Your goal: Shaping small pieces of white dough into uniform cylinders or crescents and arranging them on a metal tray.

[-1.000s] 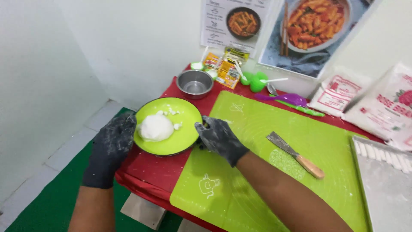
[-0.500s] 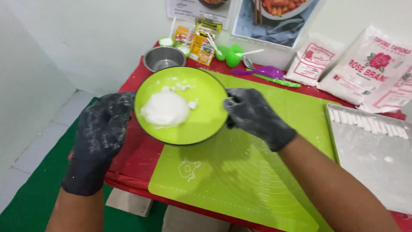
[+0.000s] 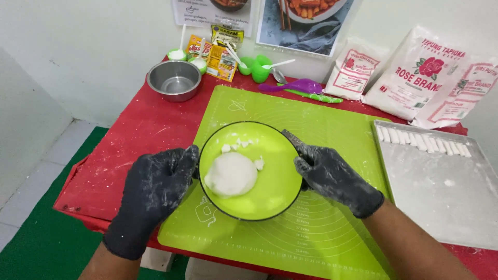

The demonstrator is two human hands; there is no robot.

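Left hand (image 3: 155, 199), black glove dusted with flour, fingers curled and clamped on the left rim of the bowl (image 3: 277, 192). Right hand (image 3: 332, 176), same floury glove, fingers closed on the right rim; a flat metal blade (image 3: 291, 139) sticks out above its fingertips, handle hidden, can't tell whether it's gripped too.

Bowl: round, lime green inside, dark rim, smooth plastic look. Held between both hands over the near half of the green mat (image 3: 321, 119). Inside: one smooth white dough lump (image 3: 231, 175), rounded, left of centre, plus small torn white bits (image 3: 239, 143) toward the far rim.

Mat: thin, flexible, printed rulings, lies on a red table (image 3: 135, 129) smeared with flour.

Right of the mat: flat metal tray (image 3: 441, 202), floured, with a row of short white dough sticks (image 3: 423, 141) along its far edge.

Far left: empty round steel bowl (image 3: 174, 79). Far edge: purple spoon (image 3: 293, 86), white flour bags (image 3: 415, 72) against the wall.
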